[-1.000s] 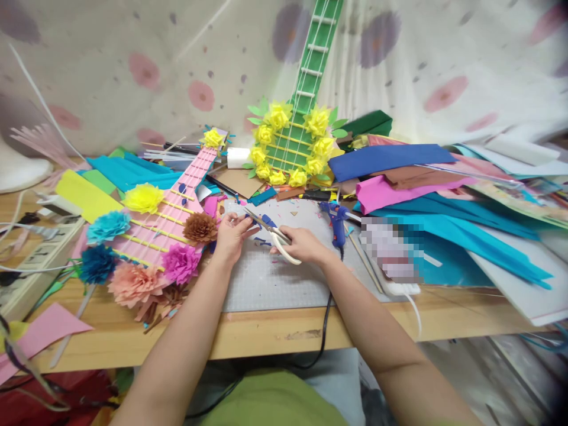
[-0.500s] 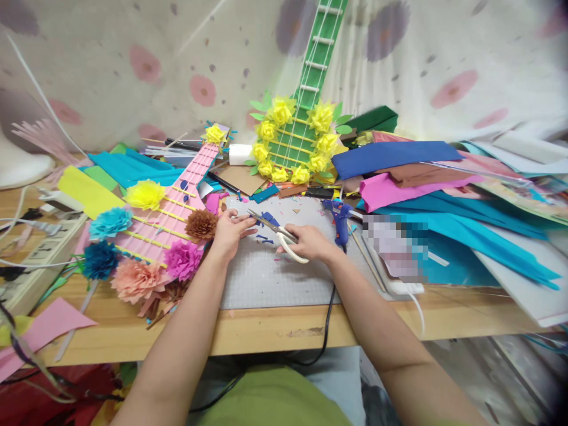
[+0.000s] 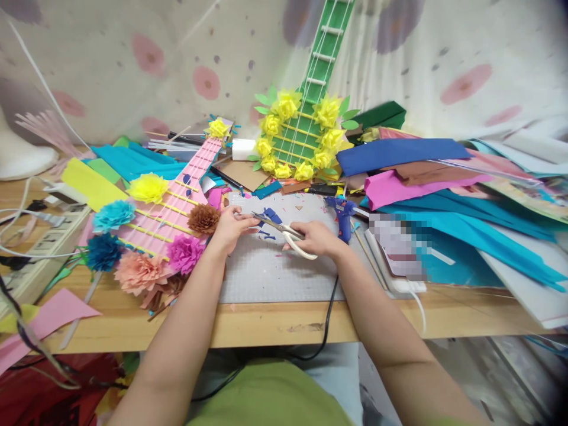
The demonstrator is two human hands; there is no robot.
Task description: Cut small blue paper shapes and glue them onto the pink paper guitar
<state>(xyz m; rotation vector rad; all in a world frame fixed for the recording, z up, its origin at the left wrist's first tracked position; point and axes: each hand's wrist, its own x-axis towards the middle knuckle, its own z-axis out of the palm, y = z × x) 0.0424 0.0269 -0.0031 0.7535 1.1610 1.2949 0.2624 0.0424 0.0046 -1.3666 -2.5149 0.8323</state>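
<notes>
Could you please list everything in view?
Table: one, wooden, centre
Mat: one, grey, table centre
Scissors: one, white-handled, above mat
Scraps: several, blue, on mat
Glue gun: one, blue, mat's right
Front guitar: one, pink, left
Rear guitar: one, green, back
Paper flowers: many, mixed, on guitars
Paper sheets: many, mixed, both sides
Power strip: one, cream, far left
Curtain: one, patterned white, behind
Pixelated item: one, pale, right
Left hand: one, bare, by scissors' tips
Right hand: one, bare, scissors' handles

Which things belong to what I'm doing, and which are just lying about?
In use, apparently: scissors in the right hand; blue scraps beside them; grey mat beneath.

Probably just lying about: blue glue gun; power strip; dark blue folded paper; pink sheet at lower left.
</notes>
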